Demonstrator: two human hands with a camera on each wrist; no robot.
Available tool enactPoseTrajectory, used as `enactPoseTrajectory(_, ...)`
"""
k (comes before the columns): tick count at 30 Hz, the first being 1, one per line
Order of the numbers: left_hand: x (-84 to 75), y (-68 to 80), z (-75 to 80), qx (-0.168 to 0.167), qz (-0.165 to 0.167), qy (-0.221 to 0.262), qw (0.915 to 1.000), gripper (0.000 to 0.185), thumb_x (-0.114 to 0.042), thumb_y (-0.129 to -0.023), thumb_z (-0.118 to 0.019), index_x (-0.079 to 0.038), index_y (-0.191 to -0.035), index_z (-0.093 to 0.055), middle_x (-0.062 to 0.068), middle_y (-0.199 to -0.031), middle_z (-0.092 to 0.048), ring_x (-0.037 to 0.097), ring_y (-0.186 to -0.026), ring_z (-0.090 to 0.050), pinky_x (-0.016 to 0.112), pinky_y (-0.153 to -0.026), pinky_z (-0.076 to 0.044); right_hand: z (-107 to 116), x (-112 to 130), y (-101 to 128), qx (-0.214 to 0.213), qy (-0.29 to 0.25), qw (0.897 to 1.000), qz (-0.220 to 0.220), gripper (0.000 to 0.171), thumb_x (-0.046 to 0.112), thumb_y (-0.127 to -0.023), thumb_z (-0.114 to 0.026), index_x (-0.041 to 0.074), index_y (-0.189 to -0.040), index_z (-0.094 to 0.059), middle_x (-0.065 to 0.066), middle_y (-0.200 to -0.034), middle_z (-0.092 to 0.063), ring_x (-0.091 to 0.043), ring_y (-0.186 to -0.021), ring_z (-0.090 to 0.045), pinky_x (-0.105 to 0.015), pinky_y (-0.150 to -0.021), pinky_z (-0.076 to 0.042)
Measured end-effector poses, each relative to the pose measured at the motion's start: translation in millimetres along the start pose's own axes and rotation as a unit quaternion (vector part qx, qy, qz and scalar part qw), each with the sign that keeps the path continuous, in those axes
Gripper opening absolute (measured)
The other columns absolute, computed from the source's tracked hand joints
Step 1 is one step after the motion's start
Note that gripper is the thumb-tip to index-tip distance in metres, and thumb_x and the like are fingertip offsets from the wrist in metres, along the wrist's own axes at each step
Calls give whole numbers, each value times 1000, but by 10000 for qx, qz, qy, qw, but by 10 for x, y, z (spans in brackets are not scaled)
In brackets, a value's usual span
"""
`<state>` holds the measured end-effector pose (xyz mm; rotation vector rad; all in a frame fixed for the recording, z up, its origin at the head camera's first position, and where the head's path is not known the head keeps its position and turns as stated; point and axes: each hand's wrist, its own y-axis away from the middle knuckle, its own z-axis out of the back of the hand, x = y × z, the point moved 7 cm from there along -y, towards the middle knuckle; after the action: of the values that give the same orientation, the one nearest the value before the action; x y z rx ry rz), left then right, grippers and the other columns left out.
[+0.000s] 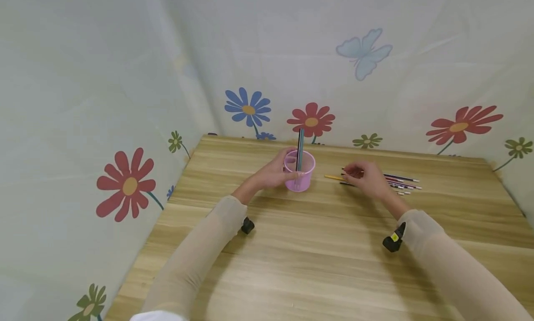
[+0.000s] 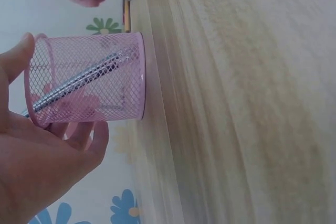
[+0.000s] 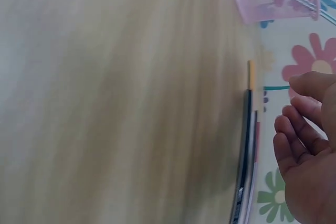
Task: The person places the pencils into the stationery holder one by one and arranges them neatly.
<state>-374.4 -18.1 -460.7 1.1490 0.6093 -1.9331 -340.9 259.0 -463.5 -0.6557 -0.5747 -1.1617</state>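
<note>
My left hand (image 1: 275,173) grips a pink mesh pencil cup (image 1: 307,179) by its rim, thumb on the near side and fingers round the far side. The cup stands upright on the table, and a few pencils (image 1: 300,147) lean inside it, their ends rising above the rim. To the right, my right hand (image 1: 368,178) hovers over several loose pencils (image 1: 402,178), among them a yellow one (image 1: 332,177). In the right wrist view its loosely bent fingers (image 3: 299,129) hold nothing, and a gap shows between them and the pencils (image 3: 244,150).
The wooden table (image 1: 308,265) meets a pale backdrop (image 1: 271,43) with printed flowers and a butterfly at the back and left. Small black cameras (image 1: 393,240) are worn under both wrists.
</note>
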Motion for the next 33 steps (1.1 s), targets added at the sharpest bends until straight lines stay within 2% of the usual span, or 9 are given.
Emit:
enactPoseTrajectory(7,-22,13,4,6,-89,-176,9998,90,-31,-100,-76,-8,-166,-19,19,-164,-38,32,-149,-43,47,-118,-43,-89,-116,141,76,446,9989,122,17,9,-96,-78,-1,-110,-75,-14,-104,-68,-28,-94,-66,-37,-80,-55)
enactPoseTrajectory(12,4,-1,-7,26,-81,-218,9997,88,-32,-99,-76,-9,-165,-21,18,-164,-38,31,-149,-43,46,-118,-44,-99,-144,180,61,725,9973,121,15,11,-95,-81,3,-107,-77,-11,-102,-67,-27,-93,-66,-44,-81,-54)
enactPoseTrajectory(19,1,-3,-3,16,-121,-183,9998,89,-33,-99,-77,-10,-164,-21,16,-164,-38,30,-149,-43,44,-117,-44,-86,-136,164,83,832,9962,235,13,9,-95,-81,3,-105,-77,-9,-101,-67,-25,-91,-65,-43,-78,-54)
enactPoseTrajectory(27,-29,47,5,11,-53,-138,9999,89,-33,-99,-77,-10,-165,-21,16,-164,-38,31,-149,-43,47,-118,-44,-159,-103,152,376,1048,9930,401,9,6,-94,-80,5,-102,-77,-6,-98,-66,-20,-86,-63,-38,-75,-53)
enactPoseTrajectory(33,-12,31,4,16,-83,-161,9998,90,-34,-99,-77,-11,-165,-21,15,-165,-37,30,-150,-42,46,-118,-43,-185,-78,144,480,1285,9887,606,7,5,-93,-81,6,-98,-77,-5,-95,-69,-19,-84,-64,-41,-75,-54)
